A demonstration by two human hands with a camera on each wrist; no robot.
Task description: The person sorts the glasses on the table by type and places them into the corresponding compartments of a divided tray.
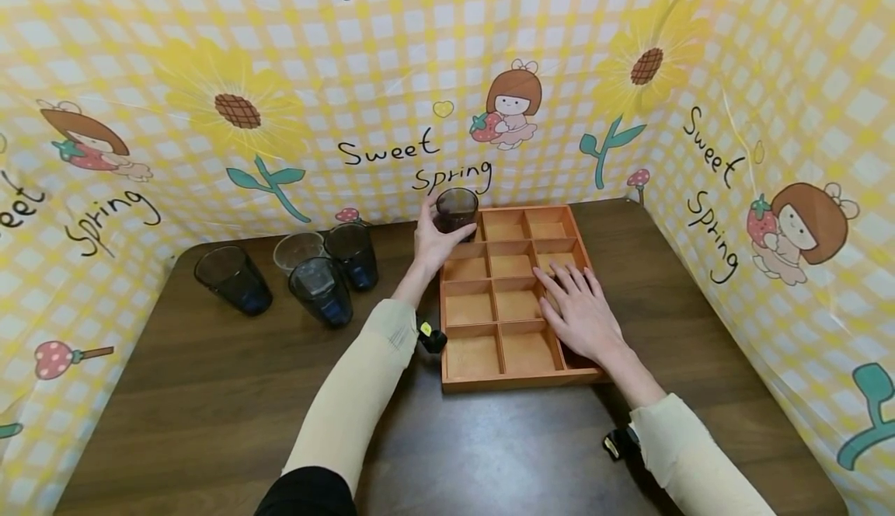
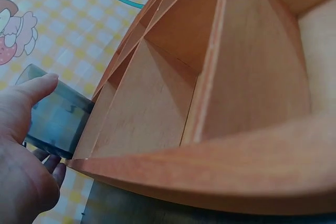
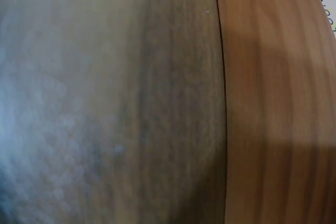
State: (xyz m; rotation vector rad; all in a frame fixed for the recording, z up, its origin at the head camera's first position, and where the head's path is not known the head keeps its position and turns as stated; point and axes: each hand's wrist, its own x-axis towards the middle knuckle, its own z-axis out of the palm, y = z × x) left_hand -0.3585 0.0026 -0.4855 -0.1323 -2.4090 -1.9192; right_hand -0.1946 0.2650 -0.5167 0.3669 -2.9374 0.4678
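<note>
At the back left corner compartment of a wooden divided tray (image 1: 517,384), my left hand (image 1: 435,240) grips a dark tinted glass (image 1: 457,209) between thumb and fingers. The left wrist view shows the glass (image 2: 58,121) close against the tray's corner, with the thumb of the left hand (image 2: 21,135) across its side; whether its base touches the compartment floor is hidden. My right hand (image 1: 583,314) rests on the tray's right side, fingers spread, covering some compartments. Only the tray's outer wall (image 3: 273,103) and the tabletop appear in the right wrist view.
Left of the tray, several more glasses stand in a group: a dark one (image 1: 234,279) on the outside, a clear one (image 1: 297,250) behind two other dark ones. A yellow checked cloth (image 1: 391,57) walls in the brown wooden table (image 1: 210,407) at the back and sides.
</note>
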